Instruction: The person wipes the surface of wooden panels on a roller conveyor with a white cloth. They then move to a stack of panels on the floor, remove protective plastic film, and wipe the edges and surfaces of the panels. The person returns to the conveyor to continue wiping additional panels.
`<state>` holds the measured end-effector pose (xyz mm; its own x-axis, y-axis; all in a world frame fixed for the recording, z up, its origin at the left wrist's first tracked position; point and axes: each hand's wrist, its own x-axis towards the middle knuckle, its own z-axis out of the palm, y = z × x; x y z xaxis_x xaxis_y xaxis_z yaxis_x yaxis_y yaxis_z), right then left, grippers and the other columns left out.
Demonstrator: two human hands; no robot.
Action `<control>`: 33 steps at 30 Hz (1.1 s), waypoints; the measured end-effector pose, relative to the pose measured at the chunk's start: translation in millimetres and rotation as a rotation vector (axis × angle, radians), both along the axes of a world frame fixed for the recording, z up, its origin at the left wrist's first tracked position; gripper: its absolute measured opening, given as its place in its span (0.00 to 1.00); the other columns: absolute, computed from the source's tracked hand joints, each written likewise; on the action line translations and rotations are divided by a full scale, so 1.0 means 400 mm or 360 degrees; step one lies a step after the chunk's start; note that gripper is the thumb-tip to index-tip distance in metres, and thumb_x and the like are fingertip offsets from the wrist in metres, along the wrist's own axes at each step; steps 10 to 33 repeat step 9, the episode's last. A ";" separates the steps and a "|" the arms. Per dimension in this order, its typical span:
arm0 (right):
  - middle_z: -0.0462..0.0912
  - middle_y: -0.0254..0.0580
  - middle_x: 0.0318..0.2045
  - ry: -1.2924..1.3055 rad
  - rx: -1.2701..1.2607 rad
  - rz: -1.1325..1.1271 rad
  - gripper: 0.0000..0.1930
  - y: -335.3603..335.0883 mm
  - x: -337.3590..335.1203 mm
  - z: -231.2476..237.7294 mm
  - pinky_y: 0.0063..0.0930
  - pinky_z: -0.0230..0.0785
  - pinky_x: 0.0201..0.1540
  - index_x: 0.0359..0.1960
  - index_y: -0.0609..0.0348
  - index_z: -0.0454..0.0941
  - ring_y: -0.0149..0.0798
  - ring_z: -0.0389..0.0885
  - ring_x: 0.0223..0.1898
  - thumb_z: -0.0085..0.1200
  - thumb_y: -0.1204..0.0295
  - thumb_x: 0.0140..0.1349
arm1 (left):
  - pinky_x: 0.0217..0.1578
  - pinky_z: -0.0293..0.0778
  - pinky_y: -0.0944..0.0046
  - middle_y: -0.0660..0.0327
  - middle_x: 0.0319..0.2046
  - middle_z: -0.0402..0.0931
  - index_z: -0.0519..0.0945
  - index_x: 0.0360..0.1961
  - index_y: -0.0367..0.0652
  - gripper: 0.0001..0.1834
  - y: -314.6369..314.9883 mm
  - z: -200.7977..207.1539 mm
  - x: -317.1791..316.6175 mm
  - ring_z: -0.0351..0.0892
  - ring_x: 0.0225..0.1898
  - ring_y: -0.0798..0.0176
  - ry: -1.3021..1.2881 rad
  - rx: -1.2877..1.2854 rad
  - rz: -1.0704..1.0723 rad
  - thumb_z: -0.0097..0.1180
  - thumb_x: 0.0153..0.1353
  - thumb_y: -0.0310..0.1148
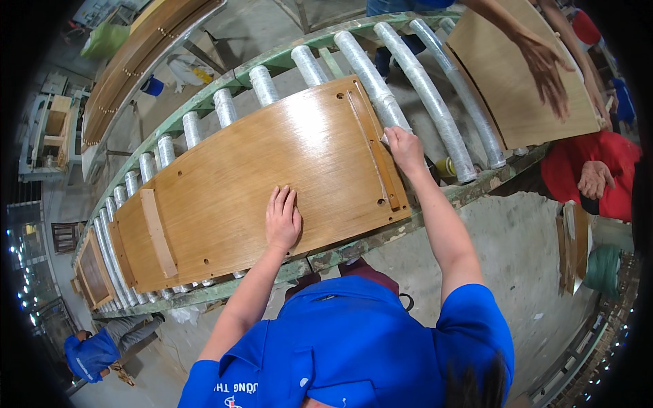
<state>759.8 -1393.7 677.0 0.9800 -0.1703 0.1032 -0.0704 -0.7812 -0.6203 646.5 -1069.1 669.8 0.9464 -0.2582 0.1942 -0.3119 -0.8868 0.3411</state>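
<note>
Conveyor (435,109) of wrapped rollers, arcing from 8 o'clock to 1 o'clock, carries a long wood panel (258,183) across centre and a second panel (496,75) at 1 o'clock under another person's hand (544,64). Left hand (282,219) lies flat, fingers released, on the long panel's near middle. Right hand (405,149) grips its far right edge by the batten (374,146).

Furniture workshop: roller conveyor (435,102), veneered wood panels (272,177), concrete floor (530,272).
</note>
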 end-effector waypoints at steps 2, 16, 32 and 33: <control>0.78 0.55 0.23 -0.0049 0.0013 -0.0014 0.18 0.000 -0.009 -0.001 0.48 0.68 0.31 0.26 0.56 0.77 0.59 0.77 0.29 0.44 0.56 0.63 | 0.58 0.60 0.52 0.54 0.56 0.65 0.71 0.53 0.42 0.22 -0.002 0.000 -0.002 0.59 0.62 0.48 0.0010 -0.0001 0.0003 0.49 0.55 0.29; 0.78 0.56 0.23 -0.0079 -0.0015 -0.0026 0.18 0.006 -0.004 -0.012 0.49 0.67 0.32 0.26 0.57 0.76 0.59 0.77 0.29 0.44 0.56 0.63 | 0.58 0.60 0.52 0.56 0.58 0.64 0.70 0.54 0.43 0.22 -0.002 0.002 -0.007 0.58 0.62 0.49 0.0028 0.0024 0.0003 0.48 0.56 0.31; 0.78 0.56 0.23 -0.0079 -0.0015 -0.0026 0.18 0.006 -0.004 -0.012 0.49 0.67 0.32 0.26 0.57 0.76 0.59 0.77 0.29 0.44 0.56 0.63 | 0.58 0.60 0.52 0.56 0.58 0.64 0.70 0.54 0.43 0.22 -0.002 0.002 -0.007 0.58 0.62 0.49 0.0028 0.0024 0.0003 0.48 0.56 0.31; 0.78 0.56 0.23 -0.0079 -0.0015 -0.0026 0.18 0.006 -0.004 -0.012 0.49 0.67 0.32 0.26 0.57 0.76 0.59 0.77 0.29 0.44 0.56 0.63 | 0.58 0.60 0.52 0.56 0.58 0.64 0.70 0.54 0.43 0.22 -0.002 0.002 -0.007 0.58 0.62 0.49 0.0028 0.0024 0.0003 0.48 0.56 0.31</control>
